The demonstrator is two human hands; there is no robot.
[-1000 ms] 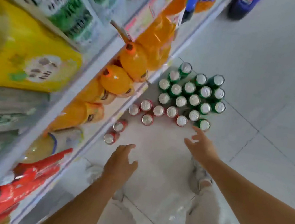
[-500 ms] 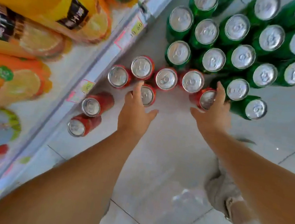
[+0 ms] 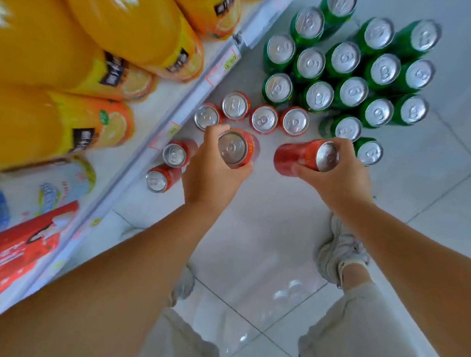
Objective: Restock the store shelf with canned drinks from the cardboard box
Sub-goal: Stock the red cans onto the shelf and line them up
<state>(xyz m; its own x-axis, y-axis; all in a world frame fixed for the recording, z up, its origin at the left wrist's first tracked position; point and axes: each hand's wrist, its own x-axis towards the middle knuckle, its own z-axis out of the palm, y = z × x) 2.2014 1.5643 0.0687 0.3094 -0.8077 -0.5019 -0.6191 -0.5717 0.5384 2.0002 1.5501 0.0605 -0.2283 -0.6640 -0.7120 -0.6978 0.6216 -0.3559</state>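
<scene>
- The store shelf [image 3: 147, 151] runs along the left, loaded with large orange drink bottles [image 3: 62, 63]
- Just beside its lower edge, loose red cans [image 3: 263, 119] stand on the tiled floor [image 3: 268, 213] with their silver tops up
- The left hand [image 3: 213, 175] has its fingers and thumb curled round an upright red can [image 3: 234, 148], held near that row
- The right hand [image 3: 340, 178] grips a tilted red can [image 3: 300, 157] near its top, the base pointing left
- Farther right, green cans [image 3: 352, 92] stand packed together on the floor, the nearest just beyond the right hand's fingers
</scene>
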